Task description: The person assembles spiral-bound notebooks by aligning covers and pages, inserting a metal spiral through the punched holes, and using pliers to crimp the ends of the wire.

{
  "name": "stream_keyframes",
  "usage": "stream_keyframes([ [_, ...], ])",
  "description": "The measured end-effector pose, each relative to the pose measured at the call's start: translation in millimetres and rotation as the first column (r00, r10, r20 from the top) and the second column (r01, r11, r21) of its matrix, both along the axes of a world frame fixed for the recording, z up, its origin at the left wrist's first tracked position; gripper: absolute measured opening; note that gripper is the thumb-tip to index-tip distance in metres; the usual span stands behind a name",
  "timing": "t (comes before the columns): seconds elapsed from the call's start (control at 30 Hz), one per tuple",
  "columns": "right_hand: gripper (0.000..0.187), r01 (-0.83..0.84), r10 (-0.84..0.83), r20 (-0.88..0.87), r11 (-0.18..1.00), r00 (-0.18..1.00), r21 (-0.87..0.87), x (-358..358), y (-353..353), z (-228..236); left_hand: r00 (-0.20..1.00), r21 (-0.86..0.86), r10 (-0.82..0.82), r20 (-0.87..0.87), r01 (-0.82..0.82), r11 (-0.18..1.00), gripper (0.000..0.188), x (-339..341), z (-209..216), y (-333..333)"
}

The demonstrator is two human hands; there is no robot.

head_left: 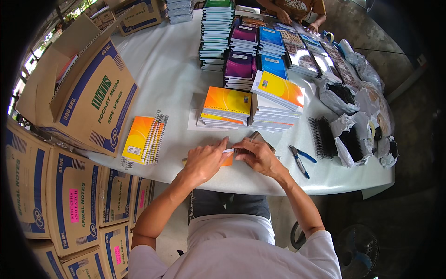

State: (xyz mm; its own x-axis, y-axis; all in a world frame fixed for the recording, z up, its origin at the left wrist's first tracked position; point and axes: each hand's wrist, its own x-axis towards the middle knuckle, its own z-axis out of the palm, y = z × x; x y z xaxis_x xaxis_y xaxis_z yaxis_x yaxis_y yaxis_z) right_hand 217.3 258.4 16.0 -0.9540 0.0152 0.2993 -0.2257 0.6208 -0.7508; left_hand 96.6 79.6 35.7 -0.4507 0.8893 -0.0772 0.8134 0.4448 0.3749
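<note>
At the near side of the table, a small orange and yellow notebook lies mostly hidden under my hands. My left hand is closed over it, with the fingers stretched toward its upper edge, where some white paper shows. My right hand is at the notebook's right end, its thumb and fingers drawn together in a pinch; what lies between them is too small to make out. Just beyond the right hand sits a brownish-grey block-like thing, partly covered. Pliers with blue handles rest to the right.
Orange and yellow notebooks form stacks ahead, with taller notebook stacks behind. Spiral-bound notebooks lie at left beside a large carton. Black wire coils and wrapped coil bundles are at right. Another person's hand is at the far side.
</note>
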Motion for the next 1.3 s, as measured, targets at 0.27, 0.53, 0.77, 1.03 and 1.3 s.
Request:
stream_keyframes([
  [0.27, 0.032, 0.098, -0.096, -0.03, 0.992, 0.995, 0.075, 5, -16, 0, 0.999, -0.012, -0.033, 0.012, 0.033, 0.999, 0.046, -1, 4, -5],
  [0.53, 0.032, -0.01, 0.007, 0.033, 0.995, 0.999, 0.102, 2, -7, 8, 0.996, -0.044, -0.051, 0.069, 0.054, 0.998, 0.044, -5, 7, -4],
  [0.77, 0.034, 0.358, -0.226, -0.337, 0.84, 0.914, 0.407, -1, -17, -1, 0.993, 0.024, -0.106, 0.053, 0.104, 0.994, 0.045, -8, 1, -6],
  [1.03, 0.041, 0.338, -0.238, -0.264, 0.824, 0.935, 0.454, 1, 4, -30, 0.412, 0.298, -0.103, 0.905, -0.444, 0.845, 0.048, -39, -17, -25],
  [1.3, 0.095, 0.338, -0.315, -0.143, 0.925, 0.938, 0.174, 6, -57, -8, -0.047, 0.162, -0.286, 0.957, -0.732, 0.662, 0.05, -12, -51, -26],
])
